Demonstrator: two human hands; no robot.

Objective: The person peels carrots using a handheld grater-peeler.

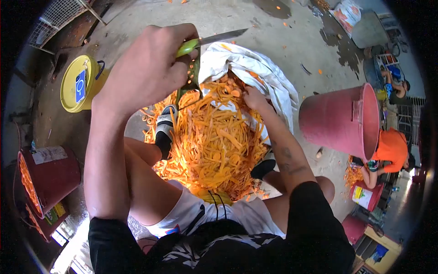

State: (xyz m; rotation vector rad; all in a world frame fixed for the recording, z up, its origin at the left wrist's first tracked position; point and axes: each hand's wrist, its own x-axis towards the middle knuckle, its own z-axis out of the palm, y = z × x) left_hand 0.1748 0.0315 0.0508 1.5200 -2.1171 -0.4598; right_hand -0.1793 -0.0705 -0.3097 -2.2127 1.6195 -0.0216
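My left hand (pixel 148 68) is raised on the left, closed around the light green handle of a knife (pixel 221 36) whose blade points right. Just beside its fingers hangs a dark green strip with holes (pixel 195 75). My right hand (pixel 255 98) reaches down into the mouth of a white sack (pixel 278 86), among carrots (pixel 235 92). Its fingertips are hidden there, and I cannot tell what they hold. Below both hands, a big heap of orange carrot peelings (pixel 219 137) lies between my feet.
A yellow bucket (pixel 68 93) with a phone (pixel 80 86) on top stands at left. Dark red buckets (pixel 57 176) of orange pieces are at lower left. A large red bucket (pixel 333 121) lies to the right; beyond it a person in orange (pixel 392 148) bends by more peelings.
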